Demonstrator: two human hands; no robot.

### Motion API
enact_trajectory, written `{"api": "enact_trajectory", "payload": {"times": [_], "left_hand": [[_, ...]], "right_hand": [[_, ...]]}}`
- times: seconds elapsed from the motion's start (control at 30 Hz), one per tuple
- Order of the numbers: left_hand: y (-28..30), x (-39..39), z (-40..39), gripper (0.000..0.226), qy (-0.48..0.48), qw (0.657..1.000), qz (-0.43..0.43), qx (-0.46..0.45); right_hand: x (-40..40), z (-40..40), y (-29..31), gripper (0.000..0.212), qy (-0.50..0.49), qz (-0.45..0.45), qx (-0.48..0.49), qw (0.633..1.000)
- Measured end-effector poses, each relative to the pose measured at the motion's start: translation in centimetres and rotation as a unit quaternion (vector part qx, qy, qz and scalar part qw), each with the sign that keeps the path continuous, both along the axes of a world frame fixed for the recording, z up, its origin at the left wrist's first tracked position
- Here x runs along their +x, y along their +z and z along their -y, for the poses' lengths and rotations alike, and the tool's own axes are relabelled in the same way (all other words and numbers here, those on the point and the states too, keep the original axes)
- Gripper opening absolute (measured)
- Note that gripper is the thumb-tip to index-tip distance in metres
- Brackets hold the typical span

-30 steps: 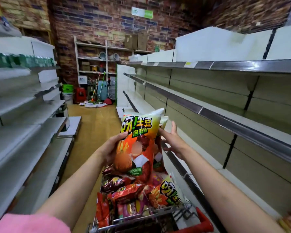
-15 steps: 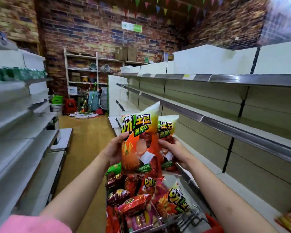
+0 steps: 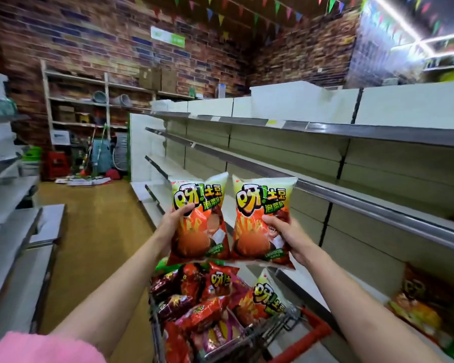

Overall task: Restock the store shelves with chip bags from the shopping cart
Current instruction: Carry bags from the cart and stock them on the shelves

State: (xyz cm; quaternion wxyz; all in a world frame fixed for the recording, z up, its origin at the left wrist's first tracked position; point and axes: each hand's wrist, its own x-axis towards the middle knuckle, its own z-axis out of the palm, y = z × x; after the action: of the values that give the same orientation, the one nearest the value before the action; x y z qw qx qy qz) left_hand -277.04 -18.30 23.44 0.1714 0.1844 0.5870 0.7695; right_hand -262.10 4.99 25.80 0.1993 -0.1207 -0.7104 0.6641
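Two orange-and-green chip bags held upright side by side above the shopping cart (image 3: pixel 309 334), slightly apart. Left bag (image 3: pixel 198 218) gripped at its 9 o'clock edge by the left hand (image 3: pixel 172 224), thumb across the front, other fingers hidden behind. Right bag (image 3: pixel 262 221) gripped at its 3 o'clock edge by the right hand (image 3: pixel 291 237), thumb likewise on the front. More chip bags (image 3: pixel 207 305) heaped in the cart at 6 o'clock. Bare store shelves (image 3: pixel 351 195) at 3 o'clock.
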Motion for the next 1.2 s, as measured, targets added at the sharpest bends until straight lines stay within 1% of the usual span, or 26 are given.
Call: {"api": "enact_trajectory", "payload": {"times": [0.03,0.1,0.17,0.27,0.33,0.4,0.47,0.53,0.63,0.7,0.77,0.8,0.87,0.93,0.97,1.07,1.13,1.2], "left_hand": [[-0.2,0.0,-0.3,0.078,-0.006,1.0,0.006,-0.003],[-0.4,0.1,-1.1,0.088,-0.018,0.999,0.024,-0.018],[-0.6,0.3,-1.8,0.103,-0.033,0.998,0.035,-0.036],[-1.1,0.3,-3.1,0.12,-0.055,0.996,0.027,-0.063],[-1.1,1.0,-4.1,0.117,-0.092,0.993,0.025,-0.075],[-0.9,2.2,-5.2,0.104,-0.124,0.989,0.023,-0.075],[-1.1,3.0,-6.5,0.1,-0.164,0.983,0.011,-0.079],[-1.4,4.1,-7.9,0.105,-0.191,0.977,0.009,-0.094],[-1.7,6.2,-9.8,0.103,-0.207,0.973,0.002,-0.103],[-1.7,7.4,-11.0,0.109,-0.209,0.971,-0.01,-0.117],[-1.6,8.3,-12.1,0.112,-0.217,0.97,-0.023,-0.111],[-1.5,8.8,-12.6,0.113,-0.222,0.969,-0.028,-0.105],[-1.0,10.1,-13.7,0.114,-0.238,0.966,-0.031,-0.101],[-0.3,12.1,-14.5,0.102,-0.261,0.96,-0.035,-0.095],[-0.1,13.0,-15.0,0.101,-0.271,0.958,-0.037,-0.093],[0.3,15.9,-16.5,0.118,-0.281,0.953,-0.049,-0.102],[0.5,17.9,-17.3,0.117,-0.29,0.95,-0.051,-0.107],[1.3,21.5,-17.6,0.112,-0.303,0.944,-0.06,-0.117]], "right_hand": [[0.5,0.1,0.0,0.036,-0.009,0.005,0.006,1.0],[1.7,0.3,-0.1,0.032,-0.029,0.015,0.018,0.999],[2.9,0.4,-0.1,0.034,-0.046,0.02,0.022,0.998],[4.9,0.3,-0.2,0.04,-0.081,0.024,0.029,0.996],[6.2,0.0,-0.3,0.034,-0.102,0.025,0.029,0.994],[7.6,-0.5,-0.7,0.032,-0.134,0.03,0.019,0.99],[9.2,-0.7,-0.9,0.041,-0.163,0.034,0.021,0.986],[10.7,-1.1,-1.3,0.055,-0.182,0.044,0.024,0.982],[13.1,-2.0,-1.6,0.064,-0.212,0.062,0.029,0.975],[14.8,-2.6,-1.7,0.074,-0.24,0.069,0.029,0.968],[16.7,-3.0,-1.8,0.082,-0.267,0.073,0.034,0.96],[17.7,-3.2,-1.9,0.081,-0.281,0.075,0.036,0.956],[19.8,-3.3,-1.9,0.067,-0.305,0.075,0.036,0.949],[22.0,-3.6,-1.9,0.054,-0.324,0.075,0.036,0.943],[23.1,-3.7,-1.8,0.051,-0.33,0.076,0.035,0.94],[26.8,-4.0,-1.4,0.051,-0.349,0.073,0.037,0.933],[29.1,-3.8,-1.1,0.049,-0.363,0.075,0.035,0.928],[32.5,-3.6,-0.8,0.046,-0.385,0.075,0.038,0.919]]}}
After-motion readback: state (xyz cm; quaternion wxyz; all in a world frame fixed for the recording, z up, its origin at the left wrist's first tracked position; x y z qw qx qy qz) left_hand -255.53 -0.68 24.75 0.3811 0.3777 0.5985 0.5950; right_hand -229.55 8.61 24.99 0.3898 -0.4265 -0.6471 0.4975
